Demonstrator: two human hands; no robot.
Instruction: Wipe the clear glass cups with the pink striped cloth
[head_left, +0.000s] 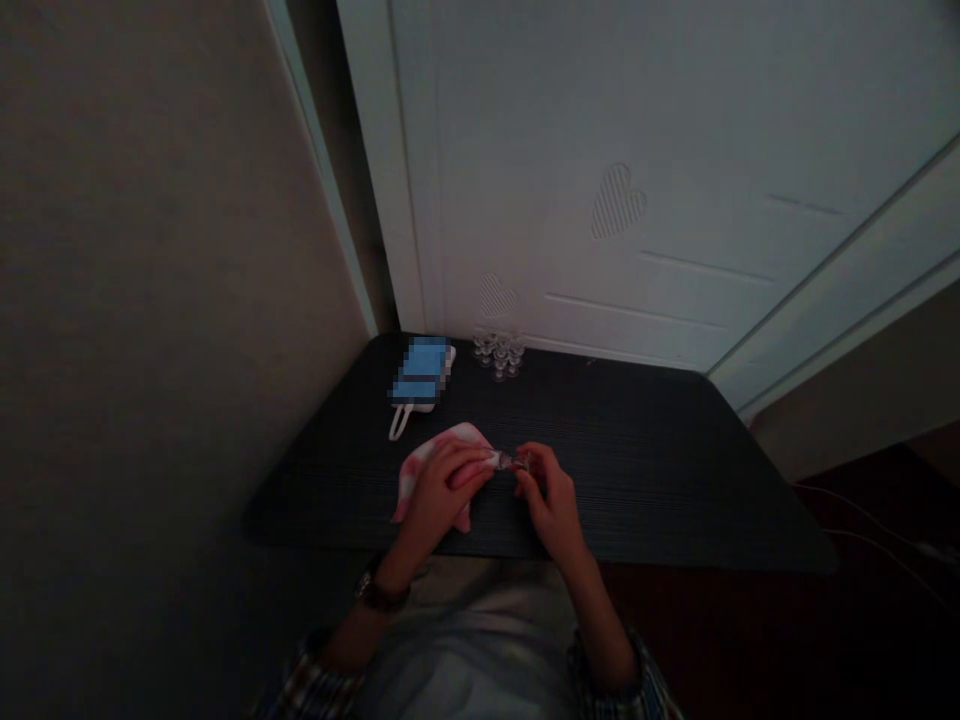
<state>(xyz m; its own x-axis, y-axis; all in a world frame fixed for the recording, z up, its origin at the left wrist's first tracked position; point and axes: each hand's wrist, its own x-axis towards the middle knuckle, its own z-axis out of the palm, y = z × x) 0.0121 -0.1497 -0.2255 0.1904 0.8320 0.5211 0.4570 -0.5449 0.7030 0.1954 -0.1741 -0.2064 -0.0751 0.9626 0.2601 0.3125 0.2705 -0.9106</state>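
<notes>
Dark wood-grain table [637,470], frame centre. Soft pink-and-white cloth [420,465] lies centre-left under the left hand [442,490], fingers curled gripping it. Right hand [551,495] pinches a small shiny object [514,461], too small to identify.

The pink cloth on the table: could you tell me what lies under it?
The pink cloth rests on the dark table; the left hand presses it, so anything beneath stays hidden.

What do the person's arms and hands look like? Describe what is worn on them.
Both hands are bare, no gloves. The left hand has a dark wristwatch with a round face just behind it. The right hand shows nothing on its wrist. Both forearms are bare, with plaid sleeves pushed up near the elbows.
</notes>
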